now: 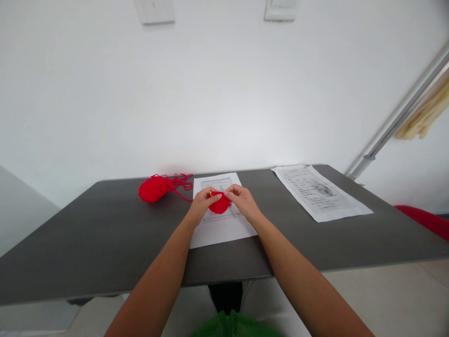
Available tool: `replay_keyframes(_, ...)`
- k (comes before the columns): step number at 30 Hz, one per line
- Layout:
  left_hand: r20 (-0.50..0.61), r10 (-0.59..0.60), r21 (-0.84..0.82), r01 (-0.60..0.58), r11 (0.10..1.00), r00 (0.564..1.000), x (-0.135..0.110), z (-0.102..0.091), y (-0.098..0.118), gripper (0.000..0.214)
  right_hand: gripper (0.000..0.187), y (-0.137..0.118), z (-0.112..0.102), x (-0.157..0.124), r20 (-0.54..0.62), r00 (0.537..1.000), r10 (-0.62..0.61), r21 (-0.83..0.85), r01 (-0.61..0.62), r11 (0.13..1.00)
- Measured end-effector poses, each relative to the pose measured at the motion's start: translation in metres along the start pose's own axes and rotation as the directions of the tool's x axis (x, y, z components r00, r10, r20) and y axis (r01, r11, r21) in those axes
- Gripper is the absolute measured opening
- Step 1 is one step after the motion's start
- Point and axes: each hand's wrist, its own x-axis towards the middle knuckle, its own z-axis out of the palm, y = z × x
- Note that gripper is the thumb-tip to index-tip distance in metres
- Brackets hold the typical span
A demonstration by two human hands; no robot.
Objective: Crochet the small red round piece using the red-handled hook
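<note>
A small rounded piece of red yarn work (219,205) is held between my two hands, above a printed sheet (217,236). My left hand (202,202) pinches its left edge, the thumb lying across the top. A tiny yellow thing (210,193) shows by those fingers; its kind is too small to tell. On the other side, my right hand (242,199) has thumb and fingers closed on the upper right edge. Whether a hook is in these fingers I cannot tell. A red yarn ball (153,189) lies to the left, with loose strands (180,181) leading toward my left hand.
The dark grey table (115,234) stands against a white wall (217,93). More printed sheets (315,192) lie at the right. Beyond the table's right end are a slanting metal pole (403,117), a cream cloth (426,110) and something red (424,221).
</note>
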Motion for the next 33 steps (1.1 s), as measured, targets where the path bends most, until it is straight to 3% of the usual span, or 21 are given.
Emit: replay_keyframes(33,-0.003,0.029,0.112,-0.028,0.993,1.000,0.0009,-0.0007,-0.0006,0.025,0.014,-0.0023,0.0012,-0.0020,0.012,1.000,-0.022,-0.032,0.022,0.999)
